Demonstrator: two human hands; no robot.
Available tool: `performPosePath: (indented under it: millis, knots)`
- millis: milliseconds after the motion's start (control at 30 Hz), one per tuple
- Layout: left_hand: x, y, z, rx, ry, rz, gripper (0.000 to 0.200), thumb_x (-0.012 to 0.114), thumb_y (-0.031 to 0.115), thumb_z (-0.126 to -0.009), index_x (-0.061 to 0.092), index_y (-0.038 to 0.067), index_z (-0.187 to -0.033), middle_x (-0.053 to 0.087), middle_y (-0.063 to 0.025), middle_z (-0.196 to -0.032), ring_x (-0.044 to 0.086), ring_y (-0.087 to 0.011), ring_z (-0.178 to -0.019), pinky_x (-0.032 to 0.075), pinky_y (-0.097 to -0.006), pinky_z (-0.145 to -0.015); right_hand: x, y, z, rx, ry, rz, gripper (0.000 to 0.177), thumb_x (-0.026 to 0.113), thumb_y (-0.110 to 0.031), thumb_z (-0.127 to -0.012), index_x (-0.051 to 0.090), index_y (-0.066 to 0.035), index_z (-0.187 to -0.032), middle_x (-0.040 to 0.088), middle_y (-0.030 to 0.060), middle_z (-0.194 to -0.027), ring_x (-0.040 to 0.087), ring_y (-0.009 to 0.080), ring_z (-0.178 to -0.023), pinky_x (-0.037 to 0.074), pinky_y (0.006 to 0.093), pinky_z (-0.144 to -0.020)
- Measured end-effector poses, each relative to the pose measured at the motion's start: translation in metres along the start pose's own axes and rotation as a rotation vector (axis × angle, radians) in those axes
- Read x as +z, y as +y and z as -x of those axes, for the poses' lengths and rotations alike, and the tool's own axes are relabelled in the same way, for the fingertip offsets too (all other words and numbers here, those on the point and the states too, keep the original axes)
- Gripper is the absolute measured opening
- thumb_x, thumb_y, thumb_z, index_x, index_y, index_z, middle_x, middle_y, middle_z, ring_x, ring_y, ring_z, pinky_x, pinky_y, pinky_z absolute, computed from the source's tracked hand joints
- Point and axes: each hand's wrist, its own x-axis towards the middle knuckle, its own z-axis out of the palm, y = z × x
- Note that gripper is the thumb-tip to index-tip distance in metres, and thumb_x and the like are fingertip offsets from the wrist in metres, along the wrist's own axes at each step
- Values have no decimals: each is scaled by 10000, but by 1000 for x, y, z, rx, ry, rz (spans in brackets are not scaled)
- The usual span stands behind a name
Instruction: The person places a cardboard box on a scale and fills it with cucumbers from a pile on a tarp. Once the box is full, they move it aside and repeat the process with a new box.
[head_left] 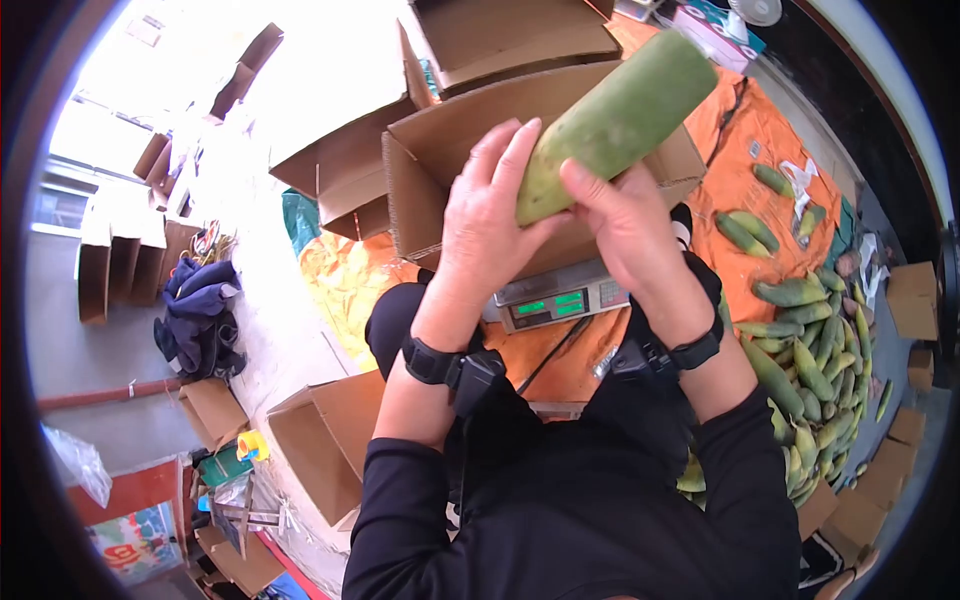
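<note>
A thick, pale green radish [628, 112] is held up at a slant between both hands, its far end pointing to the upper right. My left hand [488, 205] cups the lower end from the left, with its fingers along the side. From the right, my right hand [632, 225] grips the same radish, its thumb on top and its other fingers mostly hidden underneath. Beneath the radish stands an open cardboard box [415, 195] on a digital scale [550, 312] with lit green readouts. The bottom of the box is partly covered by my hands.
To the right, a large heap of green radishes [815, 375] spreads beside an orange tarp [745, 150] with several loose ones on it. More open boxes [345, 155] stand behind and left, and another box [325, 440] is by my left arm. Dark clothing [200, 310] lies further left.
</note>
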Motion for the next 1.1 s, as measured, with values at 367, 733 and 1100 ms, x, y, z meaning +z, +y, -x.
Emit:
performPosePath:
  millis: [367,733,1100]
  knots:
    - [-27,-25,6,-288,-266,-107,679,766,338,-697,499,143,-1290,631,-160,-1036,617,-342,-940,496,-414,-813,-79,-32,-6,-657,362,1495,285,635,-153,-849,606,-36,-1107,604,121,-1125,535,271,-1105,390,359,-960]
    - [-22,-39,21,-176,-256,-117,327,663,354,-814,684,86,-1002,665,-102,-928,580,-280,-996,406,-423,-920,-141,7,-28,-384,402,1175,371,608,-191,-878,564,2,-1192,559,147,-1215,503,249,-1162,352,351,-1011]
    - [-141,-96,154,-485,397,-262,474,710,113,-773,570,32,-1218,603,-166,-1133,544,-317,-1078,426,-379,-929,-157,12,-36,-369,402,1169,272,558,-165,-906,614,16,-1101,606,116,-1109,556,195,-1054,411,314,-940]
